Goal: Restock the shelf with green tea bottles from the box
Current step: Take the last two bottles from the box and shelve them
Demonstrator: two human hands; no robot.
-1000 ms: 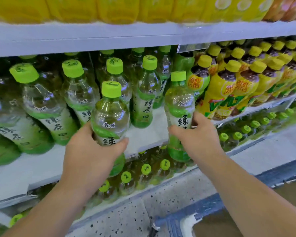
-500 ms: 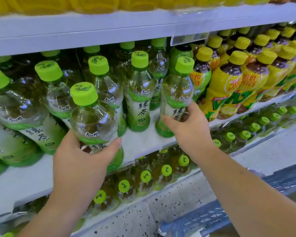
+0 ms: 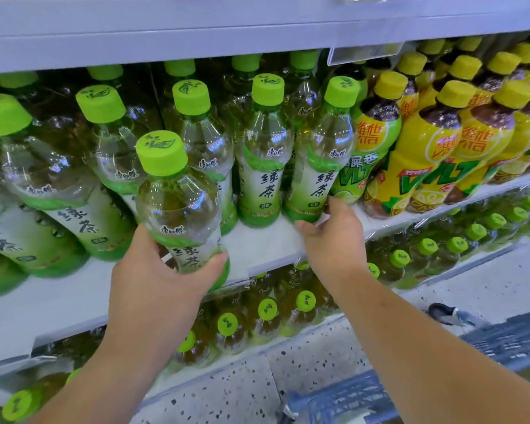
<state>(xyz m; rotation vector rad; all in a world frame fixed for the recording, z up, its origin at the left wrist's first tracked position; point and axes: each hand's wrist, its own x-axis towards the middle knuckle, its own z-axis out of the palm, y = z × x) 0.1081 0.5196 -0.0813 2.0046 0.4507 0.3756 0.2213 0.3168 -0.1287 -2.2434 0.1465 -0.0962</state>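
Observation:
My left hand grips a green tea bottle by its lower half, upright, in front of the white shelf. My right hand holds the base of a second green tea bottle, thumb on the left and fingers on the right. That bottle stands on the shelf at the right end of the green tea row, against a yellow-green lemon tea bottle. Several more green tea bottles with green caps fill the shelf to the left and behind.
Yellow lemon tea bottles crowd the shelf's right part. A shelf board runs overhead. The lower shelf holds several green-capped bottles. A blue crate sits on the speckled floor at the bottom right.
My right hand has pushed its bottle back and to the right onto the shelf and slid down to its base. My left hand has brought its bottle up towards the shelf front.

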